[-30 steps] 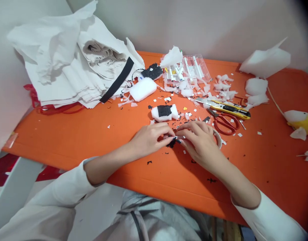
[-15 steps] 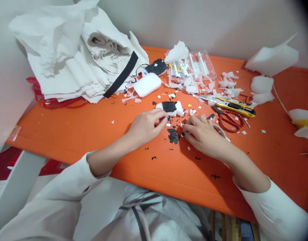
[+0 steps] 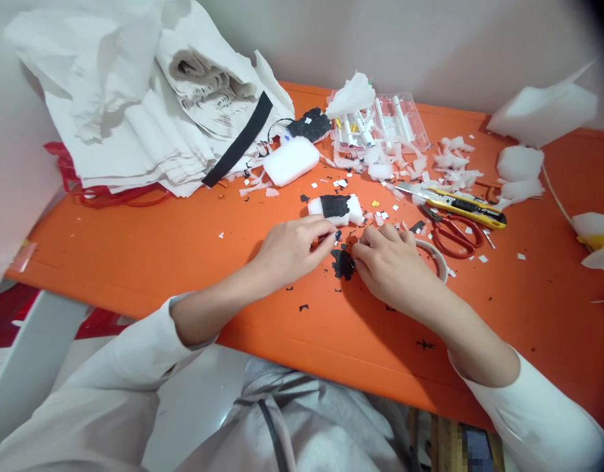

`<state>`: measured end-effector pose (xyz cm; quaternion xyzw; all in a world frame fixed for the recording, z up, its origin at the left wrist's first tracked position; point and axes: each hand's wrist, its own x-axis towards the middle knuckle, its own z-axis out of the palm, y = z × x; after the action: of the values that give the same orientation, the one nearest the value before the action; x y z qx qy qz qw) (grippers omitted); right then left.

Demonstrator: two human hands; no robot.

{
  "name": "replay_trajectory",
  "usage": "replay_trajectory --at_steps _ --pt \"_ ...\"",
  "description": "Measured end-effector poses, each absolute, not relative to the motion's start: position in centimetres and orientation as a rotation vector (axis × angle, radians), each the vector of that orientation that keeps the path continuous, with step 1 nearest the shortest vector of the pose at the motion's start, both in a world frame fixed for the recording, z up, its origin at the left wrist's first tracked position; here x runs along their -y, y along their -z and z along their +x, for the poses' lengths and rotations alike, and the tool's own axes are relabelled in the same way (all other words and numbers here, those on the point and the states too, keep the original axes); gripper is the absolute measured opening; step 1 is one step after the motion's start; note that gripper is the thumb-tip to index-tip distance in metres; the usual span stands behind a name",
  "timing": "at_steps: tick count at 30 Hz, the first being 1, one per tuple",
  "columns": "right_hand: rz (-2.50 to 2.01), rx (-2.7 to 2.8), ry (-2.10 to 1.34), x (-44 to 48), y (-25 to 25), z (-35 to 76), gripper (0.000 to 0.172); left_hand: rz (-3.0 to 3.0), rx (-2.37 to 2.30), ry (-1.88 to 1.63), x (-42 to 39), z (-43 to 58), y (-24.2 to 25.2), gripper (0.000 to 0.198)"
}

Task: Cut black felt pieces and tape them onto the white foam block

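Observation:
My left hand is closed, thumb and forefinger pressed together beside a small white foam block partly covered with black scraps. Whatever is in that pinch is too small to make out. On the orange table, a little pile of black cut pieces lies between the hands. My right hand has its fingers curled down at the pile's right edge, and its fingertips are partly hidden. Just behind it is a white roll of tape. Tiny white and black scraps are scattered around both hands.
A yellow utility knife, blade out, lies above red-handled scissors on the right. Behind are a clear case of markers, a larger white foam block and a black strip against stacked white paper.
My right hand has shifted slightly left, its fingertips now touching the edge of the black pile. The left hand stays pinched near the foam block. The view has tilted slightly.

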<state>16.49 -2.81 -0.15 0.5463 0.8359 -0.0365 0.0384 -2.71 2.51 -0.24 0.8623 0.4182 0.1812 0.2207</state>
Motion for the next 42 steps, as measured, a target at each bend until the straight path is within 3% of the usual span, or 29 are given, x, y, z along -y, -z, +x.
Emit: replay_trajectory --at_steps 10,17,26,32,42 --pt "1.754 -2.664 0.713 2.9 -0.8 19.5 0.023 2.347 -0.907 -0.386 -2.0 -2.6 0.4 0.022" --pt "1.732 -2.710 0.780 3.4 -0.7 19.3 0.019 2.216 -0.771 -0.314 -1.7 -2.0 0.8 0.014" --pt "1.744 -2.704 0.785 3.2 -0.7 19.7 0.016 2.346 -0.844 -0.263 -1.7 -2.4 0.9 0.021" --pt "1.769 -2.717 0.769 3.3 -0.6 19.6 0.012 2.243 -0.845 -0.370 -1.8 -2.4 0.7 0.005" --pt "1.739 -2.779 0.780 3.6 -0.5 19.1 0.012 2.064 -0.764 -0.369 -1.7 -1.9 0.8 0.014"
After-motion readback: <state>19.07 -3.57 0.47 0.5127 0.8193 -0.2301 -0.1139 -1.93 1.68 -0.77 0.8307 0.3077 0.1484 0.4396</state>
